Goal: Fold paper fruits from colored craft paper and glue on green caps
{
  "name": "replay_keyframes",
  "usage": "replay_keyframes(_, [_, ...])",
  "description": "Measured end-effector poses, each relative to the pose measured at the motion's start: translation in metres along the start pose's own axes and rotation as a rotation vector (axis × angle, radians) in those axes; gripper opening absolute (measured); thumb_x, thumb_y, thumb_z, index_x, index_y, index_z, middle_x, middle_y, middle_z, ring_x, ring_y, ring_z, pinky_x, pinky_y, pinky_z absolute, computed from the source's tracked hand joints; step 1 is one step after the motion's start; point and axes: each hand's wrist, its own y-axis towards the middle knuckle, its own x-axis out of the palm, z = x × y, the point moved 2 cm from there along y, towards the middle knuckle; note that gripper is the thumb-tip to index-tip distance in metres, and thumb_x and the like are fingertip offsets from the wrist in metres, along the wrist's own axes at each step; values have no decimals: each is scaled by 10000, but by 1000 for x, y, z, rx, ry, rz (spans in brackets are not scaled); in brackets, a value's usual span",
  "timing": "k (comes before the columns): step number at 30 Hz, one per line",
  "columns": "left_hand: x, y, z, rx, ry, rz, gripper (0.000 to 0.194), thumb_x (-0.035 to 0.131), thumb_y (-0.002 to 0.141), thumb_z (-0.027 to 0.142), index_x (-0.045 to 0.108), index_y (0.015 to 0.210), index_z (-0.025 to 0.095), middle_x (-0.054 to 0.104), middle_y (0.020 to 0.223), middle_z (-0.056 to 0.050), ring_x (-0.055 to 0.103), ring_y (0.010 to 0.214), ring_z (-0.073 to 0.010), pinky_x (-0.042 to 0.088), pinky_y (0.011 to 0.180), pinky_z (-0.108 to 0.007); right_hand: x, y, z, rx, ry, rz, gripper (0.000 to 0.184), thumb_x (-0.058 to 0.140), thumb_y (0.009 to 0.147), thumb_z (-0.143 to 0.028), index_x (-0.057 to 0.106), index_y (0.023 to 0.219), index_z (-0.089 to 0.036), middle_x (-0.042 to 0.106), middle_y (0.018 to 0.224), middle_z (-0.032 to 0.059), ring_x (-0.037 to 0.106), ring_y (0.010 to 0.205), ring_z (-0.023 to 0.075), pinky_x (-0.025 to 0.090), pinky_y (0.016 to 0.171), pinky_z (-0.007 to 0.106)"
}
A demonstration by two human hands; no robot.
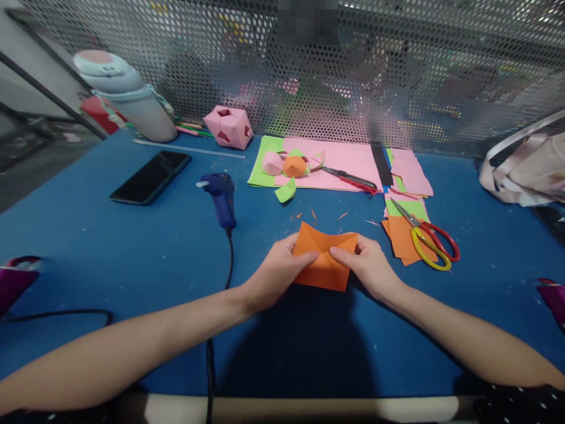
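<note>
An orange square of paper with diagonal creases is held just above the blue table, bent slightly along its middle. My left hand pinches its left side, thumb on top near the centre and fingers behind. On the right side my right hand grips it the same way, its thumb close to the other one. The fingers under the paper are partly hidden. To the right of my right hand, scissors with red and yellow handles rest on orange and green paper pieces.
A blue glue gun trails its cord toward the table's front edge. Behind are a phone, a bottle, a pink folded-paper ball, pink sheets, small folded pieces and dark scissors. A perforated metal panel borders the back.
</note>
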Motion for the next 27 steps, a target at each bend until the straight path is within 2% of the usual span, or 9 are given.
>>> replay_keyframes(15, [0,-1,4,17,154,34,349,567,781,233,608,1120,159,697,1016,-59,633,925,-222,503,797,-322,1,-1,-2,-23,-4,-21,264,666,763,-359,651,977,-204,692,1036,53,643,924,210,504,829,354])
replay_keyframes(21, [1,-1,4,15,119,37,332,577,789,291,617,1084,143,701,985,-62,634,897,-220,500,763,-301,1,0,-2,-19,1,-24,267,679,750,-358,650,967,-207,691,1013,49,641,916,205,501,825,342])
replay_keyframes(27, [0,0,4,45,97,32,313,574,805,296,615,1083,160,691,989,-45,623,888,-202,483,774,-287,-1,1,-4,-78,-15,-1,170,628,798,-311,615,938,-217,670,906,9,623,843,163,493,773,300])
